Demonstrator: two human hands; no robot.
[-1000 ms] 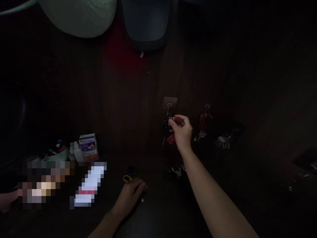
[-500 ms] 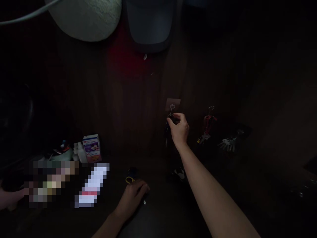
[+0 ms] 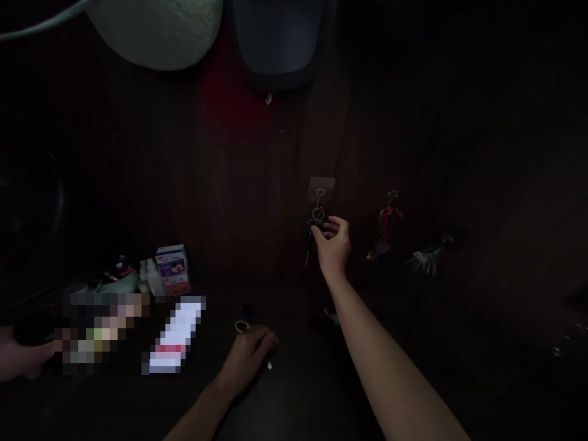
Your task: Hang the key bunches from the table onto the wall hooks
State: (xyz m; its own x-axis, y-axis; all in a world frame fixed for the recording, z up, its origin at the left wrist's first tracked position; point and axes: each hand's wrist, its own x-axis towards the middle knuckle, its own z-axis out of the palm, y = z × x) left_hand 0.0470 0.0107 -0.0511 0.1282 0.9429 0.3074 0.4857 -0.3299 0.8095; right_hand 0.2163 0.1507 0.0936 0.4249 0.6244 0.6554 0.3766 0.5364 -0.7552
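My right hand [image 3: 334, 245] is raised at the dark wooden wall, beside a bunch of keys [image 3: 309, 242] that hangs by its metal ring [image 3: 318, 214] from a small wall hook [image 3: 320, 192]. Its thumb and fingers are parted, the thumb close to the keys. Lower down, my left hand [image 3: 250, 352] rests on the dark surface with its fingers curled. A small shiny metal piece [image 3: 269, 365] shows below those fingers; what they hold is hidden. A dark item with a yellow loop [image 3: 241, 326] lies just behind this hand.
Further right hang a red lanyard with keys [image 3: 388, 223] and another key bunch [image 3: 425, 262]. A grey cap [image 3: 278, 43] and a pale round hat [image 3: 160, 37] hang above. Small boxes [image 3: 173, 269] and white bottles [image 3: 152, 277] stand left. Another person's arm [image 3: 22, 358] enters at far left.
The right hand's thumb and fingers have spread apart and dropped slightly from the key ring, which now shows on the hook. The left hand stays nearly still; the view shifts slightly.
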